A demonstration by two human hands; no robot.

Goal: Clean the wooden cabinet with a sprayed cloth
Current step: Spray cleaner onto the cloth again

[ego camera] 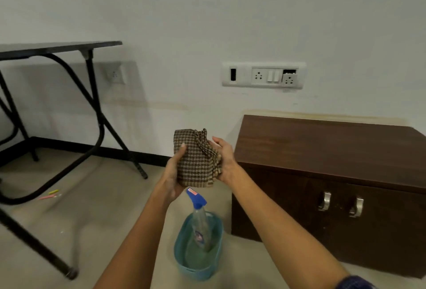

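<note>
A brown checked cloth (197,159) is held up in front of me between both hands. My left hand (173,174) grips its left side with the thumb on the front. My right hand (223,159) cups its bunched right side. Directly below the cloth, a clear spray bottle (200,222) with a blue trigger head stands tilted in a teal plastic tub (179,254) on the floor. The dark wooden cabinet (327,150) stands low against the wall at right, with two metal handles (340,203) on its front doors.
A black folding table (57,49) with crossed metal legs stands at left. A white switch and socket panel (264,74) is on the wall above the cabinet. Small coloured bits (51,194) lie on the floor under the table.
</note>
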